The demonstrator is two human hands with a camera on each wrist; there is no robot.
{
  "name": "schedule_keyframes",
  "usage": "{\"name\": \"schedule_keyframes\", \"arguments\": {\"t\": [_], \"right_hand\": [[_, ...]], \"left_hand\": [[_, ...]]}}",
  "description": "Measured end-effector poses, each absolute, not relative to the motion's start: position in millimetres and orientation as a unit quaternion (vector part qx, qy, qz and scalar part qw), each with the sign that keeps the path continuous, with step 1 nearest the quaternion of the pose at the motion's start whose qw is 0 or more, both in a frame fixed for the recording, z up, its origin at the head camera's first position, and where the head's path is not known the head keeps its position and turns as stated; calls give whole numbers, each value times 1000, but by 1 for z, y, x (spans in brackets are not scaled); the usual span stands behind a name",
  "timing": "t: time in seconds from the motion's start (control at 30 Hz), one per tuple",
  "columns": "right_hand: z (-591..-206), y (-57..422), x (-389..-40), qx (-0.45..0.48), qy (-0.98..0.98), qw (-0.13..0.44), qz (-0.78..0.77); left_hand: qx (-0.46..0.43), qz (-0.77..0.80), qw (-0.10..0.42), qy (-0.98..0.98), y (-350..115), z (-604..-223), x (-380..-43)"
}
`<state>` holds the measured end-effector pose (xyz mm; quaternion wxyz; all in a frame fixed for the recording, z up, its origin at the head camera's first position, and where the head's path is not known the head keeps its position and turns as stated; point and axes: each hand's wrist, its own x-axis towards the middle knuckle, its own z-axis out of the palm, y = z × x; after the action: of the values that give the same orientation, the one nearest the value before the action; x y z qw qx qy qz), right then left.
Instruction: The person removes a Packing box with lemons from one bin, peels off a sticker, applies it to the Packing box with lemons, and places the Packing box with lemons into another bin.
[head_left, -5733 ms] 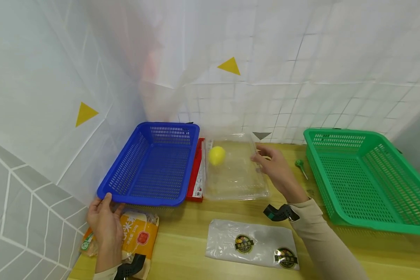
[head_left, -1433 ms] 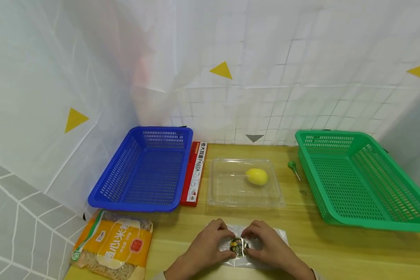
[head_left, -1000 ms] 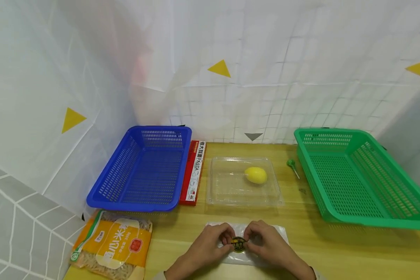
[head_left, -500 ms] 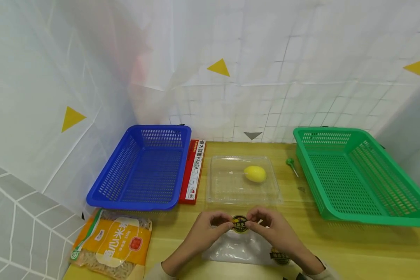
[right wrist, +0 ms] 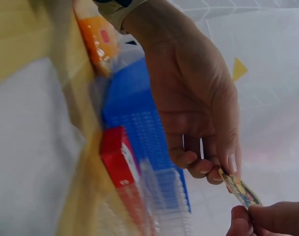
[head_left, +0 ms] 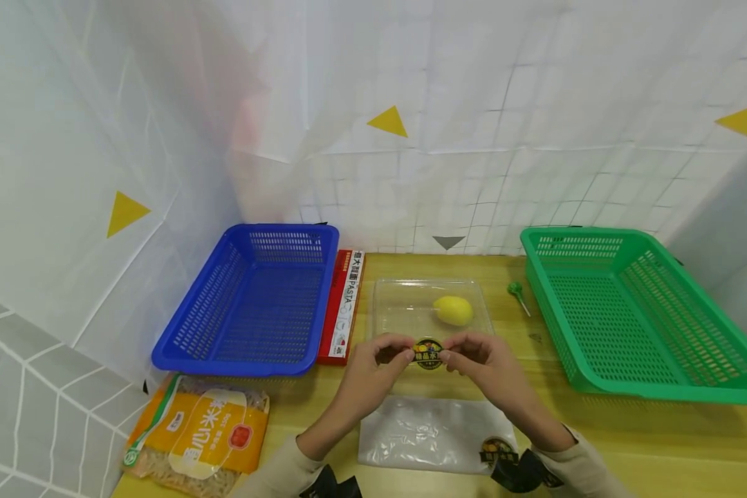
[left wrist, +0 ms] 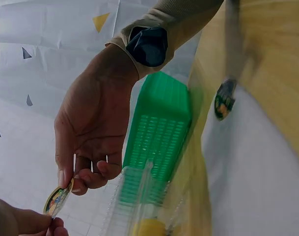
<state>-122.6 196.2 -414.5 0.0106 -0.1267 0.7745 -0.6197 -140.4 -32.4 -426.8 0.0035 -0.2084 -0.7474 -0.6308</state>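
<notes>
Between both hands is a round black-and-gold sticker (head_left: 428,354), held flat above the table, just in front of the clear plastic container (head_left: 398,311). My left hand (head_left: 369,380) pinches its left edge between thumb and forefinger, and my right hand (head_left: 496,379) pinches the right edge the same way. In the left wrist view the sticker (left wrist: 58,200) is seen nearly edge-on. A yellow lemon (head_left: 454,311) lies at the container. Below the hands is a glossy white plastic sheet (head_left: 423,436) bearing a second sticker (head_left: 496,451) at its right end.
On the left stands a blue basket (head_left: 268,311), with a red pasta box (head_left: 342,311) alongside. An orange-and-white food bag (head_left: 199,436) lies in front of it. A green basket (head_left: 622,318) stands on the right, and a green lollipop (head_left: 517,294) lies beside it.
The sticker has come up off the white sheet, and both hands have carried it forward towards the container. Earlier, my left hand was at the blue basket and my right at the clear container.
</notes>
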Motion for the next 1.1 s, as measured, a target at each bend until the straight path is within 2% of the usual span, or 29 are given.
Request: {"name": "schedule_keyframes", "arguments": {"t": [0.23, 0.6, 1.1], "right_hand": [[-402, 194, -144, -91, 807, -26, -584], [-401, 190, -184, -84, 847, -83, -519], [-423, 184, -206, -95, 902, -171, -386]], "left_hand": [[-208, -625, 60, -750, -25, -414, -166], [-172, -579, 91, -792, -17, -417, -203], [-198, -356, 153, -901, 2, -425, -223]]}}
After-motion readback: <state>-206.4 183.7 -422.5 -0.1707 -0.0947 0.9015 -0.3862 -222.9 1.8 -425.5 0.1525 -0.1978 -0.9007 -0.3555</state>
